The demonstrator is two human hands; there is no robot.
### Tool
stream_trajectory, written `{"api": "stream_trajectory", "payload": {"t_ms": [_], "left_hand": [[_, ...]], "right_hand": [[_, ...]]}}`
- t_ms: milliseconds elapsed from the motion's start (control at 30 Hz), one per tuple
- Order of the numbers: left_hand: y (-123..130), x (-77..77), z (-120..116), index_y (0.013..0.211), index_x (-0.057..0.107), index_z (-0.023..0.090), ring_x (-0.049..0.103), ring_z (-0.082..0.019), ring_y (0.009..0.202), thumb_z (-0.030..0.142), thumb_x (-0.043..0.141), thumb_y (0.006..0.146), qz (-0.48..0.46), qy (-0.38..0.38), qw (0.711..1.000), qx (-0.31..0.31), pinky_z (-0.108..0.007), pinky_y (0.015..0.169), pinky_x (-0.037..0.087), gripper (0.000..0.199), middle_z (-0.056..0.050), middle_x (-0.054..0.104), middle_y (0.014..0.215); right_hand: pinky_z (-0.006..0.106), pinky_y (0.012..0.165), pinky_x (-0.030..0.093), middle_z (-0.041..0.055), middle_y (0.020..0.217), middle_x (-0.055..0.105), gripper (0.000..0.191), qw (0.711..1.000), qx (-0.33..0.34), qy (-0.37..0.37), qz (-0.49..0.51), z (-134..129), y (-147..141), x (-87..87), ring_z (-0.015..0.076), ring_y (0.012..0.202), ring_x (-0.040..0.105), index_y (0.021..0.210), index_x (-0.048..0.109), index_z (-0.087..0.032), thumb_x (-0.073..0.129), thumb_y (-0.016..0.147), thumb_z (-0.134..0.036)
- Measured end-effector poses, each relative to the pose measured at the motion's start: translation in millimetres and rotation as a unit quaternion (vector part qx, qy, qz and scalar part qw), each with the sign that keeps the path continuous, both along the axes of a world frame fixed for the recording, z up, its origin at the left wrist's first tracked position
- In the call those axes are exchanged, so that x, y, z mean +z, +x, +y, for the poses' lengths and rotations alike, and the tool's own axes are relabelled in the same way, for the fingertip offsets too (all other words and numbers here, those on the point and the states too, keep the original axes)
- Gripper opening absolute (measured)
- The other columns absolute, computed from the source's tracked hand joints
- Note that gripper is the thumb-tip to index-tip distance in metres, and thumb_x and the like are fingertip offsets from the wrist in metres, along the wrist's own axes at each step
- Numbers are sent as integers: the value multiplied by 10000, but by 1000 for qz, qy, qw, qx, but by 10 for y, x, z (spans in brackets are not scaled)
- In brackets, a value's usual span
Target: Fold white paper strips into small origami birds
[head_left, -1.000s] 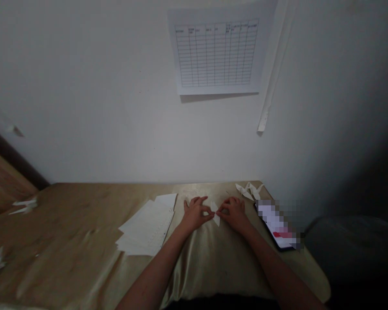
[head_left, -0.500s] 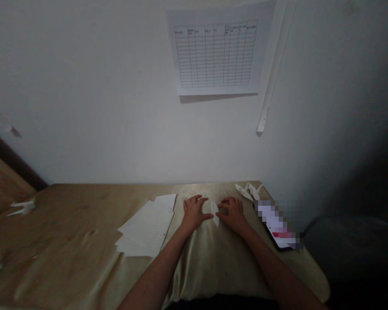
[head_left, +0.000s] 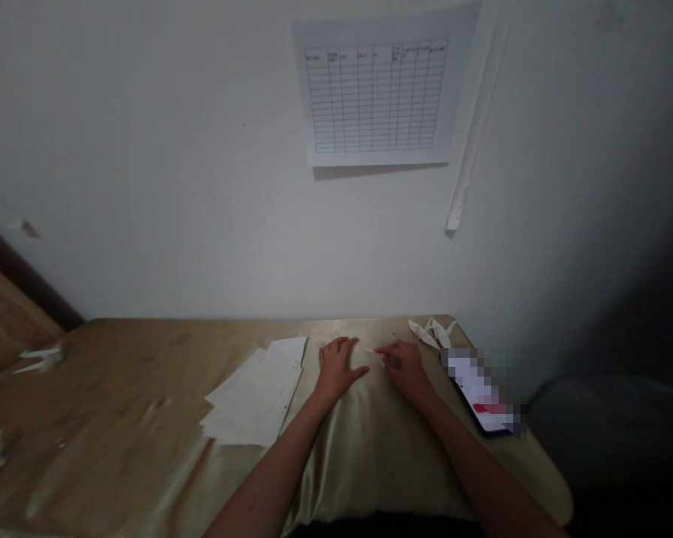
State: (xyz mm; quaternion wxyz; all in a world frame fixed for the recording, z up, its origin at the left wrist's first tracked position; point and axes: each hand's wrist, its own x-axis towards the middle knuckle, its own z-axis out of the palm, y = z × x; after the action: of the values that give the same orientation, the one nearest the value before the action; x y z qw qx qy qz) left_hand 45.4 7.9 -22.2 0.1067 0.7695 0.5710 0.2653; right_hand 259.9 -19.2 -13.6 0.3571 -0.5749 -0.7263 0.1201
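Note:
My left hand rests on the cloth with thumb and fingers apart, holding nothing. Across a small gap, my right hand has its fingers closed on a small folded white paper. Only a thin pointed end of that paper shows, sticking out toward my left hand; the rest is hidden by the fingers. Beyond my right hand lie white folded paper shapes. Left of my left hand is a fanned pile of white paper sheets, some with print along one edge.
A phone with a lit screen lies right of my right arm. Gold satin cloth covers the table. More folded paper pieces lie at the far left. A printed table sheet hangs on the wall behind.
The folded paper stood pointed and upright in view between both hands; now it is turned and mostly hidden in my right hand. My left hand has barely moved.

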Motion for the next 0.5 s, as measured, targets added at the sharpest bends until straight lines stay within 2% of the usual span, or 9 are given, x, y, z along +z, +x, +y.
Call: {"api": "stream_trajectory", "payload": {"t_ms": [167, 300, 400, 500], "left_hand": [[-4, 14, -4, 1475, 602, 289, 532, -326, 1405, 373, 843, 830, -5, 14, 1000, -3, -528, 1221, 362, 694, -113, 618, 1478], [-13, 3, 9, 1458, 621, 250, 532, -315, 1400, 338, 819, 852, -6, 18, 1000, 1, -499, 1227, 364, 644, -124, 628, 1459], [-22, -16, 21, 1455, 621, 257, 530, -313, 1401, 344, 811, 859, -4, 24, 1000, -1, -498, 1233, 361, 632, -118, 629, 1459], [-26, -21, 27, 1436, 634, 262, 538, -314, 1391, 345, 823, 850, -3, 27, 1000, -3, -504, 1226, 370, 621, -118, 636, 1449]], "right_hand": [[599, 1270, 213, 71, 1153, 757, 423, 996, -15, 10, -86, -21, 50, 48, 265, 1179, 638, 1258, 777, -319, 546, 956, -133], [621, 1308, 119, 55, 1168, 781, 394, 998, -10, -14, -61, -34, 39, 42, 251, 1168, 678, 1247, 769, -290, 525, 976, -140], [621, 1305, 149, 36, 1163, 794, 344, 1000, -9, -21, -17, -43, 23, 34, 248, 1171, 697, 1152, 794, -285, 567, 940, -136], [557, 1249, 310, 32, 1096, 796, 276, 999, -2, -31, 10, -45, 9, 40, 247, 1132, 707, 1064, 807, -274, 638, 887, -147]]}}
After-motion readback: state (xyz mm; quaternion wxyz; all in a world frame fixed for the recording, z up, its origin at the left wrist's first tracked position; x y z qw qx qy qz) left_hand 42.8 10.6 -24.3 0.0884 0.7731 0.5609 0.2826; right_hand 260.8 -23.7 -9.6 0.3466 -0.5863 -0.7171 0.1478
